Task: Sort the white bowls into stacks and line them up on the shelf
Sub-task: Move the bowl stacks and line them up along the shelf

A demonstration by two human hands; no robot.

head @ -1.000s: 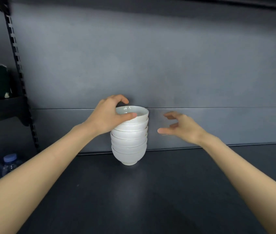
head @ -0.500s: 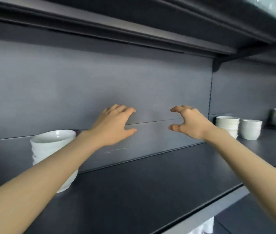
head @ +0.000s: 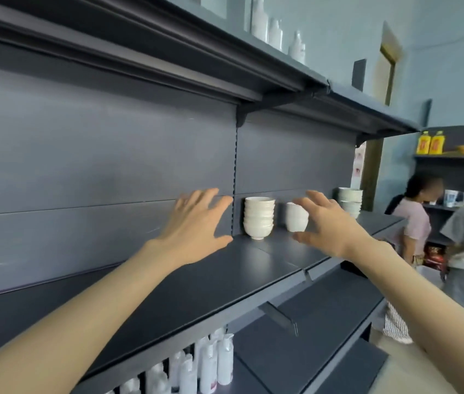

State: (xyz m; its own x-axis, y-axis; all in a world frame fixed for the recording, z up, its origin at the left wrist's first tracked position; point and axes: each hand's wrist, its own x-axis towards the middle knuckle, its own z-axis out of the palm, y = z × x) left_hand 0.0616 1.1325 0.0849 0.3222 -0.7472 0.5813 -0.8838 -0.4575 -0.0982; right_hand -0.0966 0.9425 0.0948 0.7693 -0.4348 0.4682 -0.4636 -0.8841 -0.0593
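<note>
A stack of several white bowls (head: 258, 217) stands on the dark shelf (head: 202, 282) by the back panel. To its right is a shorter white stack (head: 296, 220), partly hidden behind my right hand (head: 330, 226). A third stack (head: 350, 201) stands further right along the shelf. My left hand (head: 194, 226) hovers above the shelf, left of the first stack, fingers spread and holding nothing. My right hand is spread too, in front of the second stack, holding nothing.
An upper shelf (head: 282, 81) overhangs the hands and carries white bottles (head: 276, 32). White bottles (head: 205, 365) also stand on the shelf below. Two people (head: 412, 220) stand at the right, by another shelf unit with yellow bottles (head: 429, 142).
My view has swung right; the stack I let go of has left the frame. Both hands have moved right along the shelf toward the other stacks, fingers spreading wider.
</note>
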